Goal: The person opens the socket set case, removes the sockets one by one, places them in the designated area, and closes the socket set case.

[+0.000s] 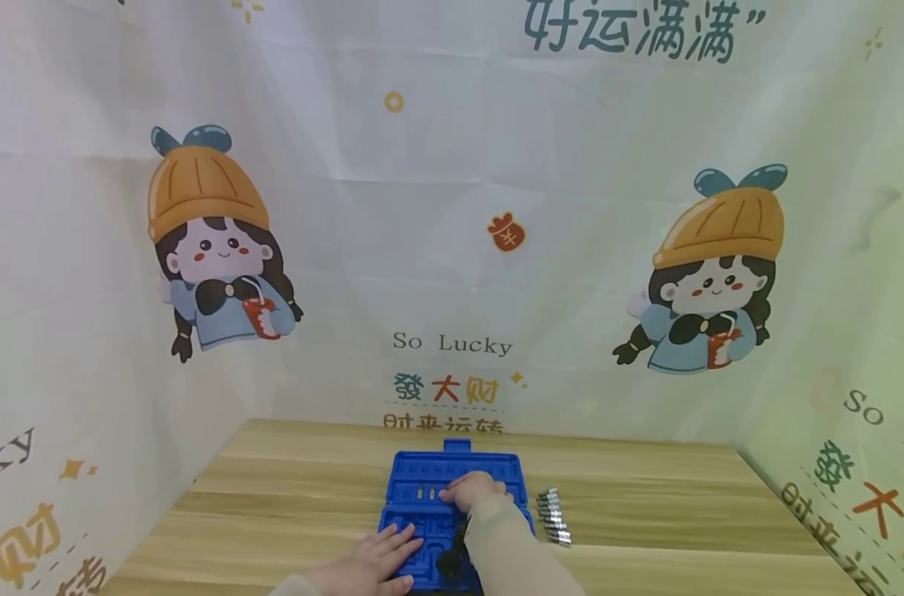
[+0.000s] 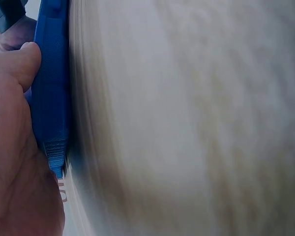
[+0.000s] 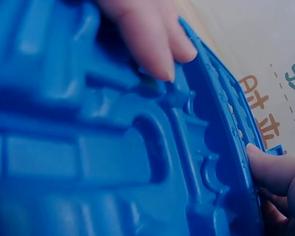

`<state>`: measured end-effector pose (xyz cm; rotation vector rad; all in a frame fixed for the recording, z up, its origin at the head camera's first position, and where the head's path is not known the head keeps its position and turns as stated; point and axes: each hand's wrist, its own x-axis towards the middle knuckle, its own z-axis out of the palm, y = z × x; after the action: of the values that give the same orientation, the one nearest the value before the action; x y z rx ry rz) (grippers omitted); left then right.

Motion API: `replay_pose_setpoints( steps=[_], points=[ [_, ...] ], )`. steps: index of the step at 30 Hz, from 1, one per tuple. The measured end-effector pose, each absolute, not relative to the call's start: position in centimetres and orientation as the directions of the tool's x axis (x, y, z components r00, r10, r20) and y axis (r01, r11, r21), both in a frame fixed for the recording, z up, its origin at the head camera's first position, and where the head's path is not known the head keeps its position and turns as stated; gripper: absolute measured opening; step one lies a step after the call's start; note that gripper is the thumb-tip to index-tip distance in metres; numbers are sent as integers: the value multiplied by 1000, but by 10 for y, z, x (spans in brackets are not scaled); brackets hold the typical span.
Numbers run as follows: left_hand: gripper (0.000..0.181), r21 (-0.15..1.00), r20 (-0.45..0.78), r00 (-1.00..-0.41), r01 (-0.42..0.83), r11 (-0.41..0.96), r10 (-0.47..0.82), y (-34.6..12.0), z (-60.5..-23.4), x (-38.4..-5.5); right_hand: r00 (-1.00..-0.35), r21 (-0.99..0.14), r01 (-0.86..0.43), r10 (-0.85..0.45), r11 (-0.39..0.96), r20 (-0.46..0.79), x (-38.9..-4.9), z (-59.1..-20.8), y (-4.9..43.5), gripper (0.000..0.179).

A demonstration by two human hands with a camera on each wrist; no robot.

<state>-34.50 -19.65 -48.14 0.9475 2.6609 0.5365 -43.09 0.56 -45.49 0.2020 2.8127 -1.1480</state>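
An open blue plastic case lies on the wooden table, its moulded lid tilted back at the far side. My left hand rests on the case's left edge with spread fingers. In the left wrist view its thumb touches the case's outer wall. My right hand reaches over the case to the lid, and in the right wrist view its thumb is at the lid's edge. I cannot tell whether it pinches anything. Two small bits stand in the lid beside it.
A row of several metal sockets lies on the table, right of the case. A printed white cloth hangs behind the table and along both sides. A dark device at the right wrist covers part of the tray.
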Motion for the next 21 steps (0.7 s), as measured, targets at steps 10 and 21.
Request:
replay_pose_setpoints(
  steps=[10, 21],
  points=[
    [63, 460, -111, -739, 555, 693, 665, -208, -520, -375, -970, -702, 242, 160, 669, -181, -437, -453, 1, 22],
    [62, 459, -121, -764, 522, 719, 633, -201, -500, -356, -981, -781, 189, 151, 595, -123, -424, -452, 1, 9]
  ],
)
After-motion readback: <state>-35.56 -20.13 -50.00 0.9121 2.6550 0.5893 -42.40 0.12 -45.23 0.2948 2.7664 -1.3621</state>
